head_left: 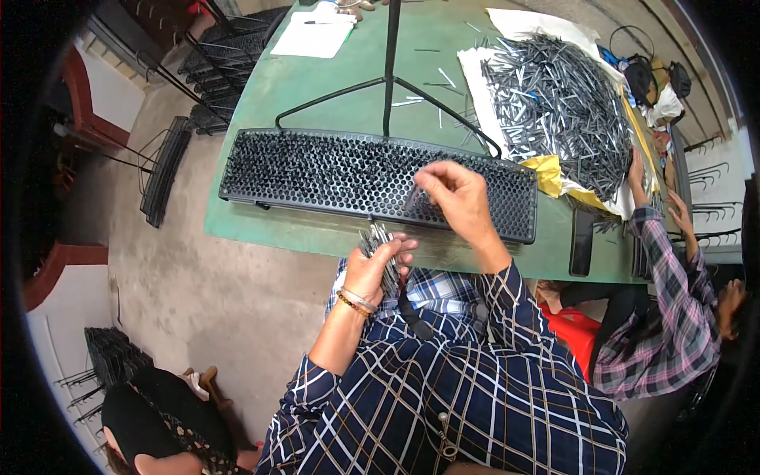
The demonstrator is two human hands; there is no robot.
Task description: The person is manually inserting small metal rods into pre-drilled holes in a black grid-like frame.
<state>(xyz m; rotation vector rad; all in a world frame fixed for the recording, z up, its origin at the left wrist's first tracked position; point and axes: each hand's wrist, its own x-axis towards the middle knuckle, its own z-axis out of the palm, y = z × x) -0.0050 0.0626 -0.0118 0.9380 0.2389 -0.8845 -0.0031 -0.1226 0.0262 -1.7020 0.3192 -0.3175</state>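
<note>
A long black honeycomb-like rack (376,176) with many small round holes lies across the near side of the green table, a black rod frame (388,79) rising from its back. Dark pieces stand up thickly in its left part; bare holes show toward the right. Below its front edge, my left hand (369,271) is closed around a bundle of thin grey-black strips (383,247). Over the rack's right half, my right hand (461,199) pinches a thin dark strip (412,198), its lower end at the holes. Whether that end is inside a hole, I cannot tell.
A large heap of similar strips (554,103) lies on a white and yellow sack (548,172) at the right. A black phone (582,242) rests near the right edge. Papers (313,36) lie at the far left. A co-worker's hand (636,178) touches the heap. More racks (166,170) stand on the floor.
</note>
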